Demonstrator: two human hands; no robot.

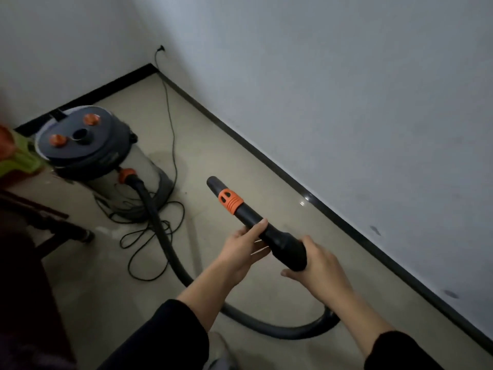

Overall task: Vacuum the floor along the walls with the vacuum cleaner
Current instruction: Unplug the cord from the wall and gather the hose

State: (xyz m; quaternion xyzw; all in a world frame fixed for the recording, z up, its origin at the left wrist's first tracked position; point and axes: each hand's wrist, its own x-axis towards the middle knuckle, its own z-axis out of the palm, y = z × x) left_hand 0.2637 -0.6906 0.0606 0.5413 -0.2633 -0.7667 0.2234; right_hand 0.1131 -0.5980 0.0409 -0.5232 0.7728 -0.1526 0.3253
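left grip [244,249] and right grip [318,265] both clamp the vacuum nozzle [248,213]. its long axis runs forward-left from them, roughly along the skirting [346,228], which lies nearer the right grip.

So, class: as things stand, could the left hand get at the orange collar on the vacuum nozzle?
Probably yes. The left hand holds the nozzle just behind the orange collar, with nothing in between along the tube; the right hand grips the rear end.
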